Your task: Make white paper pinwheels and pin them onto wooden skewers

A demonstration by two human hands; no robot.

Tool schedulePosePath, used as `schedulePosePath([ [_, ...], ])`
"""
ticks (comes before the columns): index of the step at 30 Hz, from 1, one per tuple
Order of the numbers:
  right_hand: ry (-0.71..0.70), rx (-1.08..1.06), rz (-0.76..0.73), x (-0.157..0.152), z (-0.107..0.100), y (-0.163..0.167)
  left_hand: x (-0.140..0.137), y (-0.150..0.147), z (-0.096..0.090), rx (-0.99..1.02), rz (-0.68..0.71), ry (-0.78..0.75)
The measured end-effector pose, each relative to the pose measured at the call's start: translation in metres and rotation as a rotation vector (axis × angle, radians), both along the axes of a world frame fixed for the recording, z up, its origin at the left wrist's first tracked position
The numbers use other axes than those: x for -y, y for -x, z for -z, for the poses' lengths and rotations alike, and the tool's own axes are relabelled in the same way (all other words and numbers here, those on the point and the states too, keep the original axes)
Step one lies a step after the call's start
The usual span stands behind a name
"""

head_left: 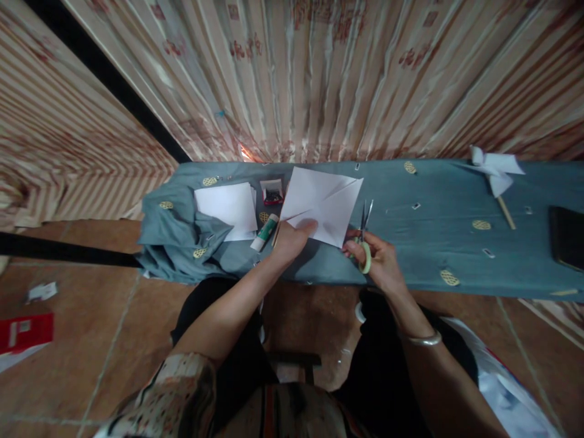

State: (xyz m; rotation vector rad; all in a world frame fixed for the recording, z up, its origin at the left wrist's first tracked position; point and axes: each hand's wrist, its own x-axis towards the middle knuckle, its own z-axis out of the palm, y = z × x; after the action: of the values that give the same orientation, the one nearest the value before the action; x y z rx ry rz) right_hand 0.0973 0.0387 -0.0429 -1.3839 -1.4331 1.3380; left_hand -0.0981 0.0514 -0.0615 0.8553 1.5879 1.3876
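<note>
A white square of paper (328, 198) is pinched at its lower left side by my left hand (294, 239), thumb on top and fingers underneath. Slits run inward from its upper right and lower left corners. In my right hand (378, 258) are scissors (364, 240) with pale green handles, blades pointing up and slightly apart. The fingertips of that hand are close to the paper's lower right corner; whether they touch it I cannot tell. Just left of my left hand lies a glue stick (264, 233) with a green label and a white cap.
A stack of white paper (227, 207) lies at the left, partly under bunched cloth (182, 225). Behind the glue stick is a small open box (272, 192) with dark bits inside. A white paper pinwheel on a stick (505, 212) and a black object (567, 236) lie at the right.
</note>
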Motion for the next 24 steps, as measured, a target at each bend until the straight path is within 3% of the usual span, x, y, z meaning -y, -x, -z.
schedulePosePath([
  [8, 0.297, -0.050, -0.418, 0.005, -0.010, -0.008, -0.010, 0.014, -0.016, 0.045, -0.028, -0.068],
  [16, 0.366, -0.088, -0.441, 0.006, -0.010, -0.006, -0.010, 0.012, -0.013, 0.010, -0.033, -0.009],
  [24, 0.353, -0.060, -0.450, 0.005, -0.008, -0.006, -0.006, 0.007, -0.017, 0.037, 0.022, -0.050],
])
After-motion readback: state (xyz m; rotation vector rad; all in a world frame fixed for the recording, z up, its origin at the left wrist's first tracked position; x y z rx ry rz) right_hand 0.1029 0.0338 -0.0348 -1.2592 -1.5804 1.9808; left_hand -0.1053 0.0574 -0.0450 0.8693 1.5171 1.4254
